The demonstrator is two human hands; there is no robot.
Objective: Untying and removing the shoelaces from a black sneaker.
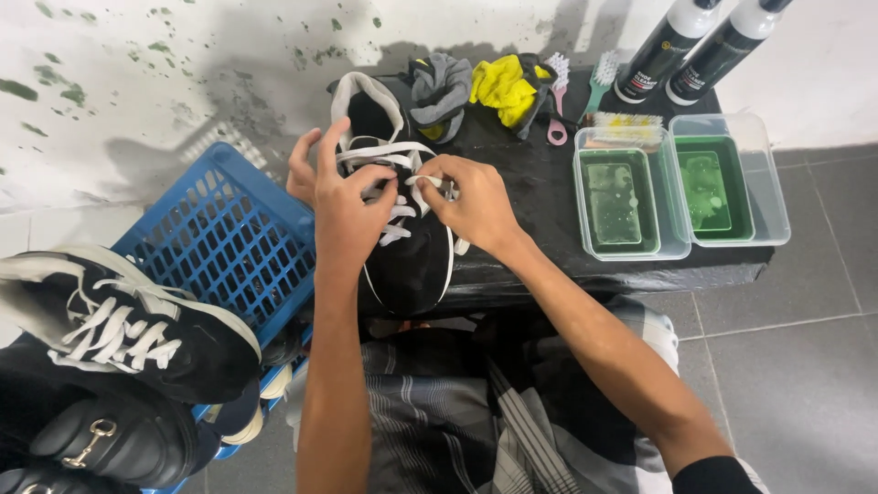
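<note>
Both hands work the white lace (402, 197) of the black sneaker (407, 247) lying on the black bench (549, 210): left hand (343, 201) steadies the eyelets, right hand (471, 203) pinches a lace end, and unthreading the next crossing calls for a steady pull.

Matt suede-like shoe (407, 247), plastic basket (229, 238), cloth rags (471, 91).

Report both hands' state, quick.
Left hand: closed, pinching the white laces of the black sneaker.
Right hand: closed, pinching a lace end.
</note>
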